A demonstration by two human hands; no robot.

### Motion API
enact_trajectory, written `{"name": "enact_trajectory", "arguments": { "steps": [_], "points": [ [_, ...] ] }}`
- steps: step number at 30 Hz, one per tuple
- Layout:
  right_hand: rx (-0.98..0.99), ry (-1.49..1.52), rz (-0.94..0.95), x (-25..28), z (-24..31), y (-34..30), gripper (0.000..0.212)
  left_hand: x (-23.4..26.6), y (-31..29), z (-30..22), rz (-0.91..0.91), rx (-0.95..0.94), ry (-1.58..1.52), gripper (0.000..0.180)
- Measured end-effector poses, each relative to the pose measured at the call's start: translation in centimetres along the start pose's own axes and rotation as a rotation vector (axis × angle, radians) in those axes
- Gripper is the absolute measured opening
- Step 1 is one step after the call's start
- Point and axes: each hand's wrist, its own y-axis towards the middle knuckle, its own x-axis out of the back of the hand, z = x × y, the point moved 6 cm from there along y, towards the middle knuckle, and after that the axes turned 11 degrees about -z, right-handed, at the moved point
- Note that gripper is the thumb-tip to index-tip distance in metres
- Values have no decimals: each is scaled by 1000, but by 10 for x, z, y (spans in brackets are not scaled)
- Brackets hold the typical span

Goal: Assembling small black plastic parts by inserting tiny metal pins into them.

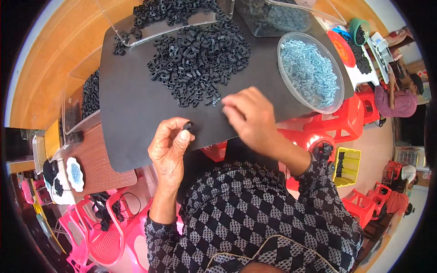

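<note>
My left hand (pixel 167 143) pinches a small black plastic part (pixel 188 125) between thumb and fingertips, just over the near edge of the dark table (pixel 129 123). To its right is my right hand (pixel 251 116), slightly blurred, its thumb and fingers drawn together; whether something tiny sits between them is hidden. A few small silvery springs (pixel 215 101) lie on the tabletop beside the right fingertips. Behind both hands spreads a big heap of similar black plastic parts (pixel 198 61). A round clear tub (pixel 284 84) at the right holds a mass of bluish-silver springs (pixel 309 73).
At the far side, a clear bin (pixel 170 32) tips black parts toward the heap. Another clear bin (pixel 257 32) stands beside it. Red plastic stools (pixel 339 120) and a yellow crate (pixel 348 167) are at the right, pink chairs (pixel 102 234) at lower left. Other people sit farther right.
</note>
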Motion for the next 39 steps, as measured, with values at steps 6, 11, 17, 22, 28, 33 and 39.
{"name": "enact_trajectory", "arguments": {
  "steps": [6,11,17,22,28,33,39],
  "points": [
    [83,-93,44,-7,-11,8,18,-7,1,-1,42,6,-6,18],
    [166,-130,113,-14,-12,8,19,-8,1,1,83,29,26,17],
    [198,-147,201,-21,-14,11,15,-7,3,3,76,29,55,17],
    [156,-97,222,-21,-11,12,16,-8,4,2,73,39,50,17],
    [172,-97,173,-23,-12,12,13,-8,5,3,17,40,59,19],
    [-3,20,163,-13,-22,19,12,-9,6,-1,20,-32,91,20],
    [-181,204,251,-8,-7,21,9,-17,7,-2,33,42,20,20]
  ]
}}
